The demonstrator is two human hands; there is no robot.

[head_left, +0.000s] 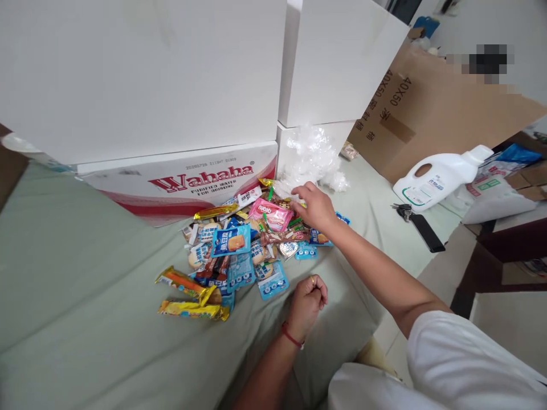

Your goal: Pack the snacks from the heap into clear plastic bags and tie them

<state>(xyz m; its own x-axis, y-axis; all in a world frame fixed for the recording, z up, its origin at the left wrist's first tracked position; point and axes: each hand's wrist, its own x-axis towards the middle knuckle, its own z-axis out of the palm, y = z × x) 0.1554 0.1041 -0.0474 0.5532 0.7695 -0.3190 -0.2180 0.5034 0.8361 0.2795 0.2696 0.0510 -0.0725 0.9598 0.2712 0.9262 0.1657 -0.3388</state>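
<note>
left hand [306, 297] sits nearest, at about 6 o'clock of the snack pile [239, 250], curled into a loose fist with knuckles down on the green sheet [85, 296]; it seems to grip nothing, though i cannot tell what the curled fingers might hide. likely just propping the body's weight, since the forearm comes straight up from the lower edge. a red cord [292, 336] circles that wrist. the pile spreads just beyond it: two yellow-gold bars [192, 296] lie loose at its 7 o'clock edge, blue packets [231, 242] crowd the middle, all flat and overlapping as if tipped out in one heap. right hand [315, 206] reaches across to the pile's 2 o'clock side, palm down, fingers stretched forward and close together, tips on the wrappers beside a pink wafer pack [270, 214]; no pinch visible, so it reads as touching or sorting, not lifting. a heap of clear plastic wrap [314, 156] lies just past the fingertips at 1 o'clock, against the white boxes [337, 57]. a red-lettered water carton [183, 185] walls the pile at 11 o'clock, which keeps the snacks from sliding back. well off at 3 o'clock: keys and a dark phone [427, 232], then a white detergent jug [440, 176] on its side, and a brown cardboard box [427, 108] farthest back.
</note>
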